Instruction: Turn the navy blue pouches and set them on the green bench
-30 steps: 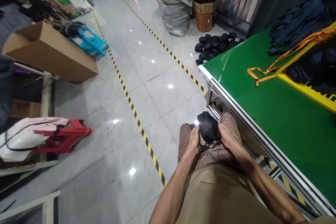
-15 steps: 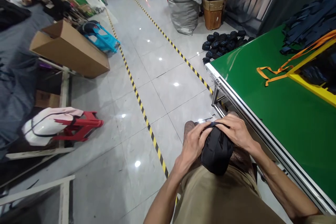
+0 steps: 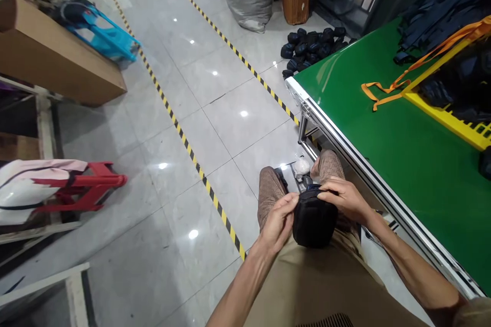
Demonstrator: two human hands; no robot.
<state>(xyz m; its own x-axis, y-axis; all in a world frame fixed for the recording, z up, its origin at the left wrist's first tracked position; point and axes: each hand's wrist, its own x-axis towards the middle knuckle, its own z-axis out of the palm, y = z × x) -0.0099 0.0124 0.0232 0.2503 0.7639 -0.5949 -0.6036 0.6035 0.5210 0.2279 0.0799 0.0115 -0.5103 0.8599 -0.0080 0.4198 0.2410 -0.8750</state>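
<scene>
A small black pouch (image 3: 315, 219) with rounded corners is held over my lap, against my shirt. My left hand (image 3: 279, 218) pinches its upper left edge between thumb and fingers. At the upper right edge, my right hand (image 3: 342, 195) grips the rim with the thumb on the near side and the fingers over the far side. Dark blue fabric shows a little at the pouch's top edge between the hands. The far side of the pouch is hidden.
To my right runs a green-topped workbench (image 3: 345, 107) with a metal edge, a yellow crate (image 3: 447, 118), an orange strap (image 3: 387, 96) and dark blue fabric pieces (image 3: 433, 20). Several dark pouches (image 3: 310, 47) lie on the floor beyond it. At left are a red stool (image 3: 92, 184) and a cardboard box (image 3: 57, 61).
The pouch has turned to show a smoother, flatter, squarer face. My left hand has slid from its top down to the left edge, and my right hand has shifted its grip. The view has swung slightly.
</scene>
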